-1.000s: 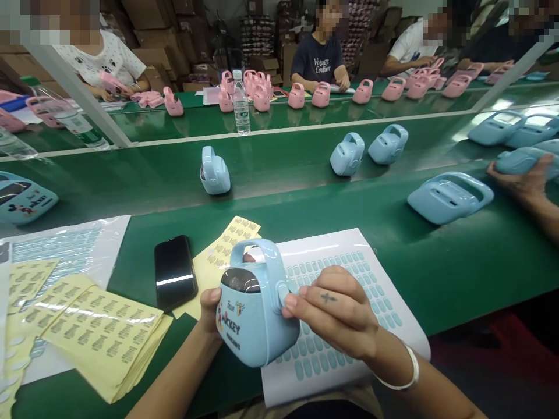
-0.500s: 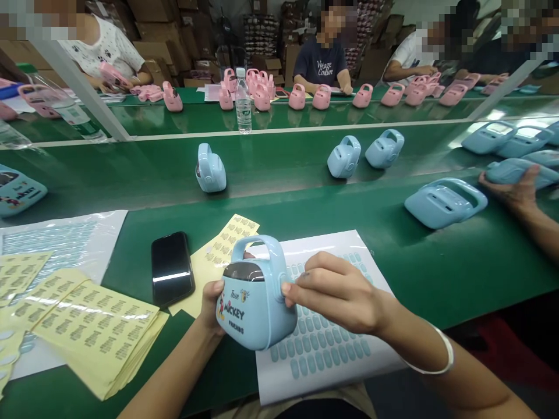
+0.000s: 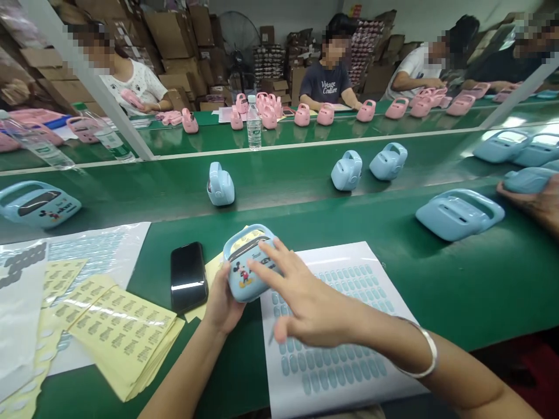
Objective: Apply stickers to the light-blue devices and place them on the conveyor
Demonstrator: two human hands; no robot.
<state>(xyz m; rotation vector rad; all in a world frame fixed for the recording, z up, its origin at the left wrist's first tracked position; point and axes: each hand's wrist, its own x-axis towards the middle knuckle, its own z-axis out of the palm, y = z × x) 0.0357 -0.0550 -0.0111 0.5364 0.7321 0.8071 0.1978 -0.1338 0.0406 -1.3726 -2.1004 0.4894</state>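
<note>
A light blue handled case with a dark window and a printed mouse figure is gripped at its lower left by my left hand. Its printed front faces me, tilted. In front of that face is my right hand, fingers spread, hiding part of the lettering; whether the fingertips touch it I cannot tell. Below my right hand lies a white sheet with rows of pale blue oval stickers. Partly behind the case is a yellow label sheet.
A black phone and stacked yellow label sheets lie to the left. Several blue cases stand along the green table and belt. A co-worker's hand holds a blue case at right. Across the belt, people handle pink cases.
The case has turned so its front faces me more squarely. My right hand has left the handle joint at its side and spread open before the front. The camera view has shifted slightly.
</note>
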